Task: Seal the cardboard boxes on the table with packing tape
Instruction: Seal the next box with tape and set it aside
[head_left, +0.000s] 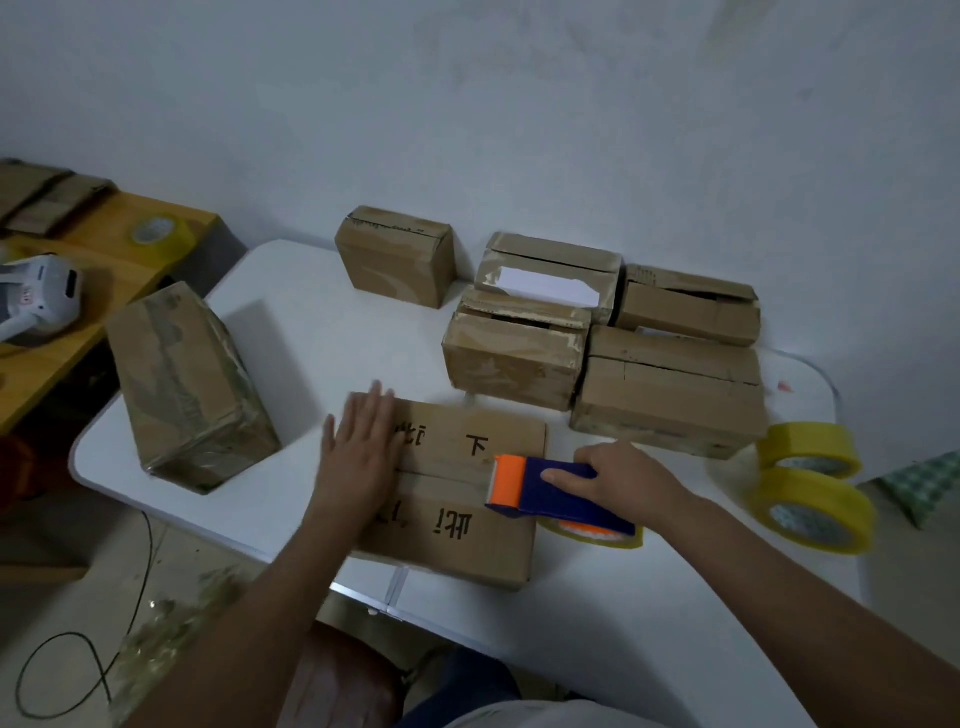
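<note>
A flat cardboard box (467, 540) with black printed characters lies at the near edge of the white table (291, 364). My left hand (358, 457) presses flat on its left end, fingers straight. My right hand (628, 480) grips a blue and orange tape dispenser (550, 493) with a yellow roll in it; the orange head rests on the box's middle seam near its right end.
A taped box (187, 389) lies at the left. Several more boxes (665, 395) crowd the back right, some with flaps ajar. Two yellow tape rolls (810, 483) sit at the right edge. A wooden bench (104, 270) with another roll stands to the left.
</note>
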